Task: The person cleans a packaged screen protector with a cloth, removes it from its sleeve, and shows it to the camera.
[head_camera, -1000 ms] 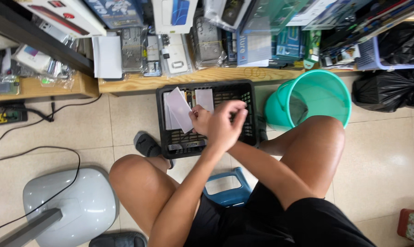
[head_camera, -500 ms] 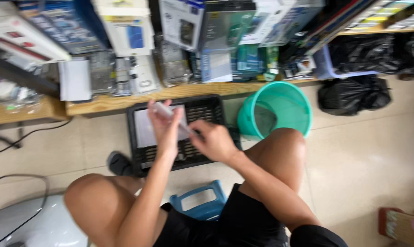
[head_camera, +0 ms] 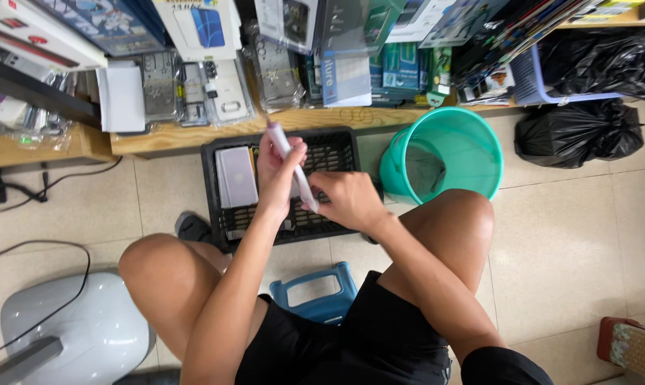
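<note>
Hands meet just above the middle of the frame, over a black slatted crate [head_camera: 336, 146] that sits on the tiled floor [head_camera: 572, 235]. The left hand [head_camera: 278, 167] has its grip clenched round a slim white flat piece [head_camera: 294, 171], which stands tilted, its upper end poking out above the fingers and its lower end running down toward the other hand. The right hand [head_camera: 347, 202] pinches that lower end between thumb and fingertips, so the piece is held at both ends, well clear of the crate floor.

Inside the crate, left of the hands, lies a pale lilac flat case [head_camera: 237, 176]. A teal bucket [head_camera: 443, 153] stands just beside the crate's right edge, close to the right knee. The crate's far edge is near a wooden shelf [head_camera: 194, 135] crowded with boxed goods. A blue stool [head_camera: 315, 296] shows between the thighs, lower centre. Open floor lies to the right of the bucket; a black bag [head_camera: 579, 135] sits at the upper right.
</note>
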